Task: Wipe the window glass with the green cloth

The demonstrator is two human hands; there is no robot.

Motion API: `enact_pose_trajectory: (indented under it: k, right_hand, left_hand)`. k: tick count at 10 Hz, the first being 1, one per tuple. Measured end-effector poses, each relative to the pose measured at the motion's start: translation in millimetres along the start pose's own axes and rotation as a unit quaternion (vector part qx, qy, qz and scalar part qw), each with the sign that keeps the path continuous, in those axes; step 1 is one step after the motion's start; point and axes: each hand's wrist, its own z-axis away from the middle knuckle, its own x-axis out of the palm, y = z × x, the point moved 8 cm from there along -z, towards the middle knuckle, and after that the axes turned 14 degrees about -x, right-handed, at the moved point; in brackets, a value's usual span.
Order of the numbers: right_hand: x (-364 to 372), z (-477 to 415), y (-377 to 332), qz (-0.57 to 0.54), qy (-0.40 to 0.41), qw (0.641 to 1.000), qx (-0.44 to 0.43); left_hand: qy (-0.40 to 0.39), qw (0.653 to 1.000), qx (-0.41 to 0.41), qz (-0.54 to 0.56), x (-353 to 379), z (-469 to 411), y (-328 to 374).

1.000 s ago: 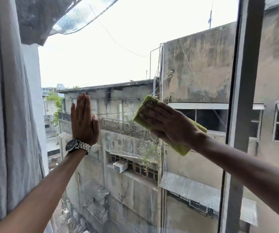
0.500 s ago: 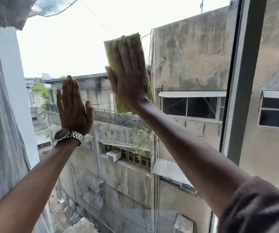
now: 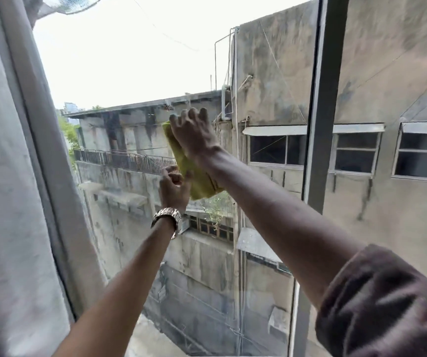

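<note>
Wipe in progress, judged mid-task. Right hand [image 3: 194,132] lies flat, fingers together and extended toward 12 o'clock, pressing the cloth [image 3: 194,173] against the glass [image 3: 130,60] near the pane's centre. The cloth hangs folded beneath the palm, trailing toward 5 o'clock below the wrist.

Left hand [image 3: 173,186] sits just beside the cloth at its 7 o'clock edge, fingers curled loosely; thumb and forefinger appear to touch or pinch the cloth's lower edge, but contact cannot be confirmed. Watch [image 3: 167,220] on the left wrist.

Curtain [image 3: 9,202] hangs at the 9 o'clock side of the pane; frame post [image 3: 320,124] bounds it at 3 o'clock.

Progress, as a judgement: cloth is on the glass and contact is firm, so wiping proper is under way. No streaks, wet marks or dirt boundaries are visible on the pane, so which areas are done cannot be read. The area toward 12 o'clock, against the sky, and the strip toward 6 o'clock lie well apart from the cloth and would need passes if not yet covered. The pane beyond the post at 3 o'clock: status cannot be told.

Left to do, likely: sweep outward to the pane edges and corners.
</note>
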Motion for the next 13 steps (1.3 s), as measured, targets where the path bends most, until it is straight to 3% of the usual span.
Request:
enact_pose_trajectory:
  k: [1,2,3,4,5,6,7,8,10,11,12,13]
  right_hand:
    - [34.0,52.2,-15.1,-0.064,-0.038,0.997,-0.002]
    - [81.6,126.5,-34.2,-0.108,-0.111,0.988,-0.003]
    - [157.1,237.9,-61.6,-0.364,-0.223,0.901,0.069]
    - [242.5,384.4,-120.5,-0.621,-0.316,0.689,0.201]
    - [314.2,539.7,-188.6,-0.629,-0.368,0.605,0.321]
    - [364.3,683.2,-269.4,-0.624,-0.398,0.52,0.426]
    - [388.5,803.1,-342.1,-0.598,-0.435,0.457,0.494]
    - [401.9,905.3,-402.4,-0.559,-0.469,0.422,0.538]
    - [415.8,1040.1,-488.9,-0.499,-0.516,0.423,0.553]
    - [413.7,1060.4,-501.2,-0.489,-0.538,0.452,0.517]
    - [402.4,1047.8,-492.7,-0.472,-0.562,0.499,0.461]
    - [400.0,1000.8,-459.2,-0.444,-0.543,0.592,0.396]
  left_hand:
    - [-0.117,0.99,-0.064,-0.034,23.0,24.3,-51.2]
    - [-0.295,0.945,-0.14,0.007,32.3,87.7,-121.1]
    - [-0.398,0.859,-0.314,0.069,21.7,170.2,-226.1]
    - [-0.435,0.771,-0.462,0.047,-4.7,265.5,-346.1]
    - [-0.44,0.696,-0.567,0.007,-35.6,368.6,-453.9]
    - [-0.384,0.653,-0.65,-0.061,-67.0,465.5,-552.6]
    - [-0.272,0.637,-0.714,-0.102,-96.9,557.4,-638.7]
    - [-0.167,0.638,-0.743,-0.118,-110.1,634.4,-708.6]
    - [-0.155,0.604,-0.757,-0.195,-117.9,744.6,-804.2]
    - [-0.173,0.602,-0.73,-0.274,-121.8,758.9,-813.7]
    - [-0.19,0.623,-0.707,-0.275,-112.4,753.2,-796.1]
    - [-0.178,0.684,-0.657,-0.263,-96.7,714.9,-758.8]
